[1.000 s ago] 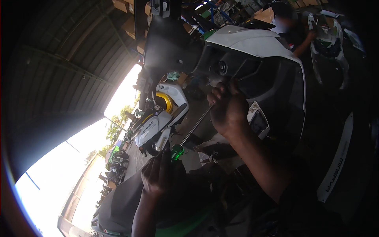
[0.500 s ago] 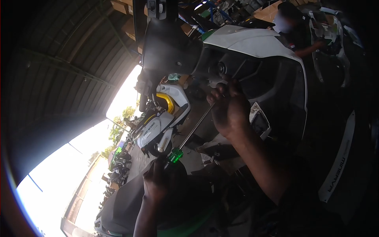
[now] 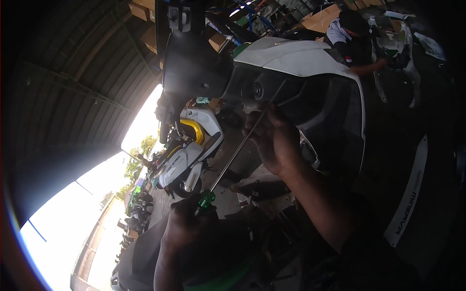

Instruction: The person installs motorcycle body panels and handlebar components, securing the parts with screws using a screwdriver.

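A long screwdriver [image 3: 234,157] slants up to the right, its green handle at the lower end. Around that handle my left hand [image 3: 187,220] is closed, above the dark scooter seat [image 3: 150,250]. Higher up, the fingers of my right hand [image 3: 275,140] are curled loosely about the shaft. The shaft's upper end reaches the dark inner panel [image 3: 330,109] of a scooter with a white front cover [image 3: 291,56], near a round key switch [image 3: 254,90]. Whether the tip touches the panel is unclear.
Behind stands a white and yellow scooter [image 3: 180,162]. A co-worker [image 3: 348,36] reaches toward a pale frame part [image 3: 381,58] at the upper right. A white strip lettered MINERVA [image 3: 410,199] lies at the right. Cardboard boxes [image 3: 320,18] are at the back.
The view has shifted slightly. My left hand has closed over the green handle, where its fingers were near the end before. More of the shaft shows across my right hand, whose fingers have loosened.
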Demonstrator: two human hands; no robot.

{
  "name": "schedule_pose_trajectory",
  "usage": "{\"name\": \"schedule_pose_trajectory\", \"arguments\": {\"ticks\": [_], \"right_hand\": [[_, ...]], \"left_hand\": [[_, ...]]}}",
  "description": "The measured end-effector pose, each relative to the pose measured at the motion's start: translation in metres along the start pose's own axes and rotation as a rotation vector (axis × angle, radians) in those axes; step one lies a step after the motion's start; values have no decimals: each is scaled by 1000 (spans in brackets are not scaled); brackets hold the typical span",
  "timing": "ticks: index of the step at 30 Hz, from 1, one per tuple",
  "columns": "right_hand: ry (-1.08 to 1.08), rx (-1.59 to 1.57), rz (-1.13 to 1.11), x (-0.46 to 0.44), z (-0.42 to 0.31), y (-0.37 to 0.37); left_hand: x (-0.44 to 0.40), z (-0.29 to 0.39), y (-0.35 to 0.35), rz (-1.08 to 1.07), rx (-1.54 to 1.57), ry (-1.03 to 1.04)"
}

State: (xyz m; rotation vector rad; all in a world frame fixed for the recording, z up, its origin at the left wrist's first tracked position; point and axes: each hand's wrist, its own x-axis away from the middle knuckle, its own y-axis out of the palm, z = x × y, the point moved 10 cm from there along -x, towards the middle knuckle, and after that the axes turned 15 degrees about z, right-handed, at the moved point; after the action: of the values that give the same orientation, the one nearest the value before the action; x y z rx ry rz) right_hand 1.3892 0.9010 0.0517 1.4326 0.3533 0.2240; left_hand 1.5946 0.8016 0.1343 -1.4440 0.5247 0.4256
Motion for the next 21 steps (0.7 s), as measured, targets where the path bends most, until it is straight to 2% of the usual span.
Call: {"name": "schedule_pose_trajectory", "arguments": {"ticks": [4,9,11,13,14,16,17,18,19,21], "right_hand": [[-19,176,5,5,-6,-1],[-13,405,-59,11,-3,-1],[1,458,-83,14,3,0],[-9,523,-133,20,9,3],[3,525,-171,21,13,4],[71,599,-238,31,29,6],[108,625,-308,41,38,11],[143,653,-322,52,46,13],[211,653,-361,59,54,11],[211,802,-441,78,60,10]], "left_hand": [[-4,14,-4,11,-156,87],[-4,8,-4,29,-237,33],[-2,4,-6,66,-177,18],[-3,6,-8,27,-192,-8],[-4,11,-10,69,-173,111],[1,-2,-17,25,-8,-30],[3,-11,-20,-31,-143,73],[10,-35,-21,-154,26,-406],[19,-51,-25,-228,78,-507],[46,-66,-43,-161,89,-705]]}}
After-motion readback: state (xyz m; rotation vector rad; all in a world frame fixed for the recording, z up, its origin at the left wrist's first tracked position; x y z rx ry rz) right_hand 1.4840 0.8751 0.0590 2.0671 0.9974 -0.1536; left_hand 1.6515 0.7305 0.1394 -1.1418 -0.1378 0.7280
